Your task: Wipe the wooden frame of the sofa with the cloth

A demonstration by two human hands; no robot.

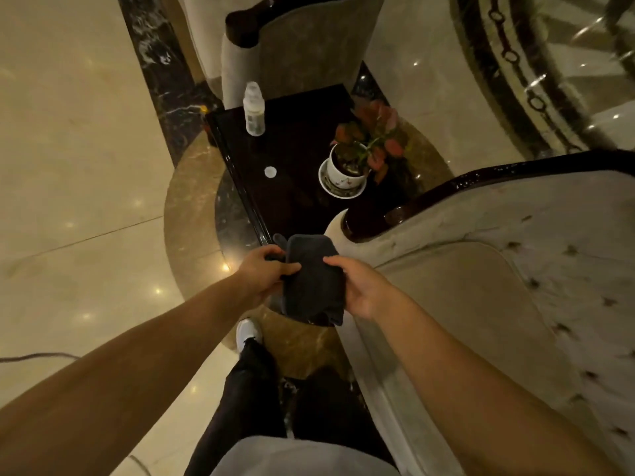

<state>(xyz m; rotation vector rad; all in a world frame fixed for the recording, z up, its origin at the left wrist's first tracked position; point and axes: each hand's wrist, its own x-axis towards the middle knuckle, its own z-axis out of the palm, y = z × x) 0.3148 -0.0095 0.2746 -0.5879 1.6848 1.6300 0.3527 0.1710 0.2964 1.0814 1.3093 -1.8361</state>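
A dark grey folded cloth [314,280] hangs in front of me, held from both sides. My left hand [266,271] grips its left edge and my right hand [359,286] grips its right edge. The sofa [498,269] with pale tufted upholstery stands to my right. Its dark glossy wooden frame [481,178] curves along the top of the backrest and ends in a scroll [367,221] just above and to the right of the cloth. The cloth does not touch the wood.
A dark glossy side table [292,187] stands ahead, carrying a clear plastic bottle [254,109], its white cap [270,172] and a potted plant with red leaves [357,156]. Another upholstered chair [302,46] stands beyond. Polished marble floor [79,166] lies to the left.
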